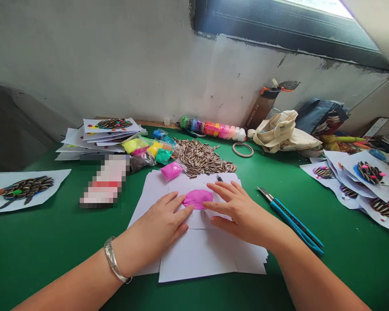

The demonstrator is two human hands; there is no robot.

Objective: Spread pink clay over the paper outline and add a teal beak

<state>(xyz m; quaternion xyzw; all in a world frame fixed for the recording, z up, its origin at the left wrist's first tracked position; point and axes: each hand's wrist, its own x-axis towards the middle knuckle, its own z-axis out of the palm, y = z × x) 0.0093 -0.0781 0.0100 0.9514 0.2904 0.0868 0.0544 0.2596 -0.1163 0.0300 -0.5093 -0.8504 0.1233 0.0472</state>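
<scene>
A flattened patch of pink-purple modelling clay lies on a small sheet of white paper that bears thin drawn lines. Larger white sheets are stacked under it. My left hand rests on the paper, its fingertips at the clay's left edge. From the right, my right hand reaches over the drawing with spread fingers, the index fingertip at the clay's right edge. Neither hand grips anything. Just behind the right fingers, the dark tip of a pen shows on the paper.
A blue utility knife lies to the right, blade exposed. Behind the paper are a pile of striped sunflower seeds, bagged clay and a tape roll. Seed-covered pictures lie right, others stacked back left. A bottle leans on the wall.
</scene>
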